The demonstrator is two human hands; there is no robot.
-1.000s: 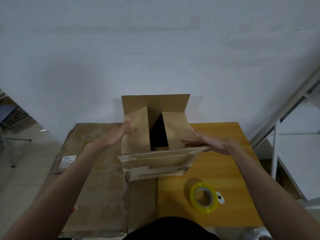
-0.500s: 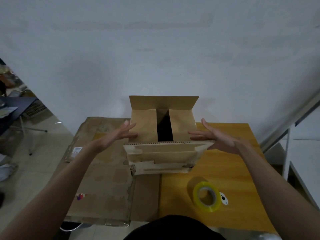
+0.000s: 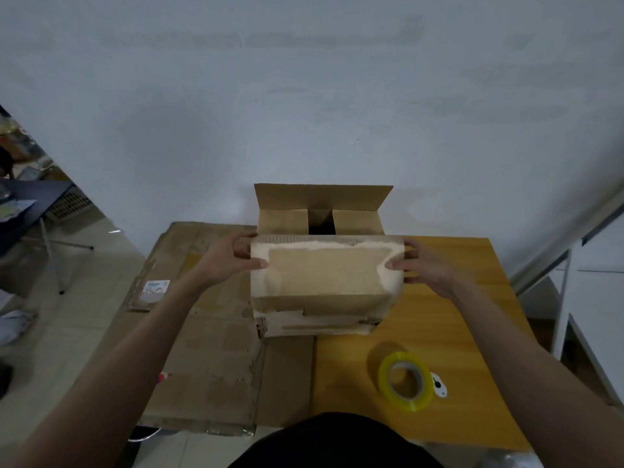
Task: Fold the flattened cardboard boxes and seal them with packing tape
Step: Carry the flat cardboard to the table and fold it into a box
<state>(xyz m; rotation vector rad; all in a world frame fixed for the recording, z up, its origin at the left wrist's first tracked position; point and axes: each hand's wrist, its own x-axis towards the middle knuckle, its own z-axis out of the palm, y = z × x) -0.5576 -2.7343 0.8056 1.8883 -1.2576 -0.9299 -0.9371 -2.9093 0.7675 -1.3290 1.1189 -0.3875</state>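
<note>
While box (image 3: 324,298) sits btwn hands, L hand (image 3: 225,261) & R hand (image 3: 426,266) pinch its near flap (image 3: 326,268).

A plain pale grey-white wall (image 3: 304,96) is filling the upper half of the view, faint darker streaks running across it. A yellow-orange wooden table (image 3: 472,298) is standing against it. Light floor tiles (image 3: 67,315) are showing on the left, catching a small glare near the wall. A dark desk (image 3: 30,197) on thin metal legs is sitting at the far left edge, papers lying on top and a perforated panel hanging beside it. White metal shelving (image 3: 574,282) with a slanted frame is standing on the right. Dim, even light is falling over everything
</note>
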